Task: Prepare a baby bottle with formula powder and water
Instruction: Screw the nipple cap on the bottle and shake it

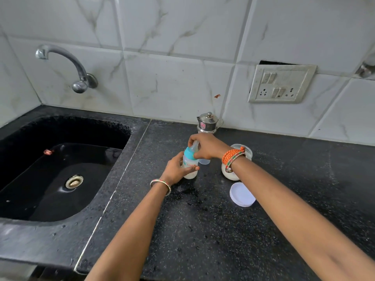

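Note:
A clear baby bottle (190, 166) with a teal collar and whitish liquid at its bottom stands on the black counter (203, 230). My left hand (176, 169) grips the bottle's body from the left. My right hand (205, 147) holds the teal collar and nipple at the top. A clear cap (204, 161) sits just behind the bottle. To the right, a glass jar (230, 174) of white powder stands open, partly hidden by my right wrist. Its white lid (242, 194) lies flat in front of it.
A small steel pot (208, 122) with a lid stands at the wall behind the bottle. A black sink (60, 169) holding water fills the left, with a steel tap (67, 65) above. A switch plate (281, 84) is on the tiled wall.

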Action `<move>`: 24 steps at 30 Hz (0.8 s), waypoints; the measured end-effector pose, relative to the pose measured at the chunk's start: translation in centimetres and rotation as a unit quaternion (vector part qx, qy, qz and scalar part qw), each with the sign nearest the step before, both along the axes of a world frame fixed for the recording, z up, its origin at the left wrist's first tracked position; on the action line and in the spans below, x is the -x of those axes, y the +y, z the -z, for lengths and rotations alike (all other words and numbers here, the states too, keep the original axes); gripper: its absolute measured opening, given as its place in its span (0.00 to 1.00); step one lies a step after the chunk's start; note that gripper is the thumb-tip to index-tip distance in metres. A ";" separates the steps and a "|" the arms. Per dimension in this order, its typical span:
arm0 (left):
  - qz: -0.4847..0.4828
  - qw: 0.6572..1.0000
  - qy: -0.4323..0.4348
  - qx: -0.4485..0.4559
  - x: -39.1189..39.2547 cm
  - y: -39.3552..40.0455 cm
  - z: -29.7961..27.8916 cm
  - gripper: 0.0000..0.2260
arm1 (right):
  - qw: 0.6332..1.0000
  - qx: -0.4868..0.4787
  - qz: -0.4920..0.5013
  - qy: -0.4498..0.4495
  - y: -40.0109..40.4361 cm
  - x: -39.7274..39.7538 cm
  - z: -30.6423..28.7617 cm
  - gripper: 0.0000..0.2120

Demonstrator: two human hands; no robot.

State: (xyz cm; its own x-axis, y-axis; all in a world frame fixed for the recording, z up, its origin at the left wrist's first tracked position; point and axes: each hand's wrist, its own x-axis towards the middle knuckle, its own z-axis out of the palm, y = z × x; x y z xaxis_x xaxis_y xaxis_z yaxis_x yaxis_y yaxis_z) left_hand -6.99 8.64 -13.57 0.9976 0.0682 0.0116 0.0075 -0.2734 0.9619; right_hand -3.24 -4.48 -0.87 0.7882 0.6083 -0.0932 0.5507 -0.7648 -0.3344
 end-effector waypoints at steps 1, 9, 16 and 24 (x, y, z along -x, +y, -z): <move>-0.005 1.000 -0.004 0.000 0.0 0.0 0.1 0.23 | 1.000 0.011 -0.009 -0.001 0.2 0.0 -0.1 0.19; -0.028 0.999 -0.018 0.018 0.1 -0.4 0.8 0.23 | 0.996 0.066 -0.056 -0.028 1.2 -0.7 -0.2 0.19; -0.041 0.999 -0.016 0.011 -0.1 -0.4 1.0 0.22 | 0.997 0.072 -0.017 -0.032 2.6 -1.0 0.1 0.17; -0.049 0.998 -0.015 0.019 -0.2 -0.5 1.4 0.24 | 0.996 0.065 0.044 -0.046 2.5 -1.1 0.3 0.19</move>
